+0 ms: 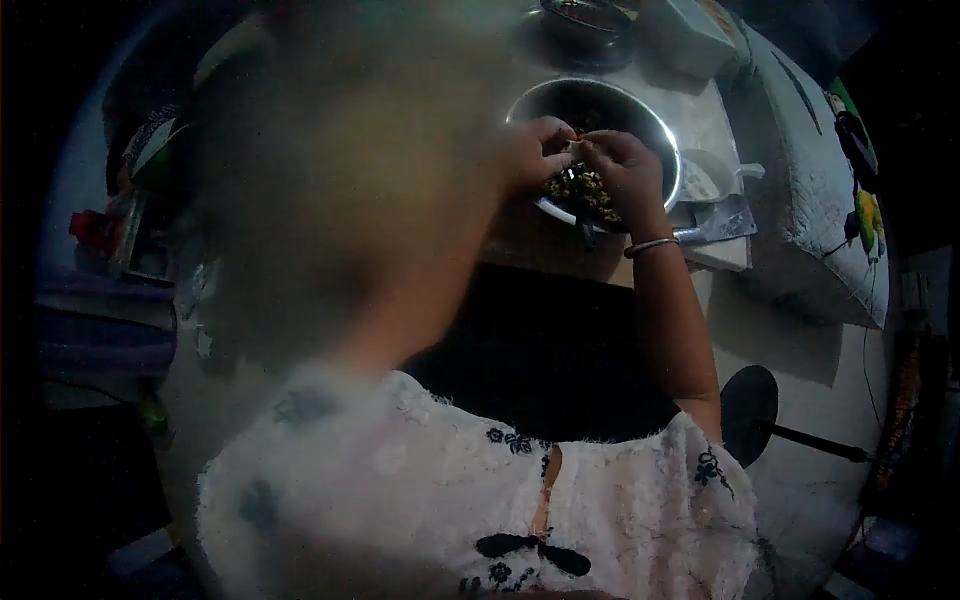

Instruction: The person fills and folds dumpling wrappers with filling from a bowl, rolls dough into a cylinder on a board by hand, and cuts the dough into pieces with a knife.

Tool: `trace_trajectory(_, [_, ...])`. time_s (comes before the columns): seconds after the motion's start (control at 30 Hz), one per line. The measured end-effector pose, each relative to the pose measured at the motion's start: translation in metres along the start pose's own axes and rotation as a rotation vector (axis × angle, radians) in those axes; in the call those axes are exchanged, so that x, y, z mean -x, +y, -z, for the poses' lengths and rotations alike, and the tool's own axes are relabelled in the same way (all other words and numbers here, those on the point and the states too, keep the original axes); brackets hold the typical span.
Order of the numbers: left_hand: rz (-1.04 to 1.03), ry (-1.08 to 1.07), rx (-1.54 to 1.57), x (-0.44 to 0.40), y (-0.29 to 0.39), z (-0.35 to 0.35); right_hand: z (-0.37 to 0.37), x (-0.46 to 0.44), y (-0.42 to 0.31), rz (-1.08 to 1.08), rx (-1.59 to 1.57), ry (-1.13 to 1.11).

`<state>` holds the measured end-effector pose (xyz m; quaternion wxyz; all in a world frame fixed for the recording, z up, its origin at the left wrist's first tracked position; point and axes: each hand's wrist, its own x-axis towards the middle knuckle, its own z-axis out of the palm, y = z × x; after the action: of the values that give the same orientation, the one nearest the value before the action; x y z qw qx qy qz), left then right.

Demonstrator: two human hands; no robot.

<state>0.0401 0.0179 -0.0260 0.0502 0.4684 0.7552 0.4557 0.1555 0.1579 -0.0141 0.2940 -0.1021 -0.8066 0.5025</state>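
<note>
Over a wide metal bowl [673,165], my left hand [533,153] and my right hand [630,172] meet with their fingertips closed. Between them they pinch a small pale piece that looks like a dumpling [574,149]; its exact shape is too dim to make out. Dark green chopped filling [590,198] lies in the bowl beneath the fingers. A bracelet [651,246] circles my right wrist. A large blurred patch hides part of my left forearm and the area left of the bowl.
A dark pot [585,32] and a white box [688,40] stand behind the bowl. Right of it are a pale dish [703,176] and a wide metal blade [722,222] near the table edge. A pale covered block [815,190] stands farther right, with a dark round object [748,415] below.
</note>
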Motion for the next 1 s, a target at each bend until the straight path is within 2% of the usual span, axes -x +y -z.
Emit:
trace_trajectory(0.13, [0.025, -0.025, 0.018, 0.002, 0.007, 0.0, 0.002, 0.0, 0.0, -0.022, 0.011, -0.028])
trace_trajectory(0.23, [0.044, 0.004, 0.158, 0.003, 0.004, -0.003, 0.005, 0.001, -0.001, -0.083, -0.021, -0.035])
trace_trajectory(0.3, [-0.104, 0.073, 0.238, 0.005, 0.001, -0.004, 0.009, 0.001, -0.004, -0.137, -0.051, -0.032])
trace_trajectory(0.43, [-0.049, 0.108, 0.236, 0.011, 0.002, -0.008, 0.012, 0.0, 0.004, -0.21, -0.223, -0.031])
trace_trajectory(0.5, [-0.12, 0.195, 0.37, 0.012, 0.004, -0.011, 0.011, -0.003, 0.017, -0.224, -0.294, -0.008])
trace_trajectory(0.57, [-0.094, 0.2, 0.29, 0.015, 0.008, -0.011, 0.013, -0.006, 0.022, -0.251, -0.452, -0.069])
trace_trajectory(0.6, [-0.066, 0.206, 0.209, 0.016, 0.011, -0.01, 0.013, -0.006, 0.022, -0.25, -0.452, -0.068])
trace_trajectory(0.87, [-0.09, 0.239, 0.202, 0.014, 0.007, -0.014, 0.013, -0.007, 0.027, -0.243, -0.453, -0.175])
trace_trajectory(1.0, [-0.088, 0.23, 0.18, 0.015, 0.008, -0.012, 0.012, -0.004, 0.02, -0.258, -0.458, -0.157])
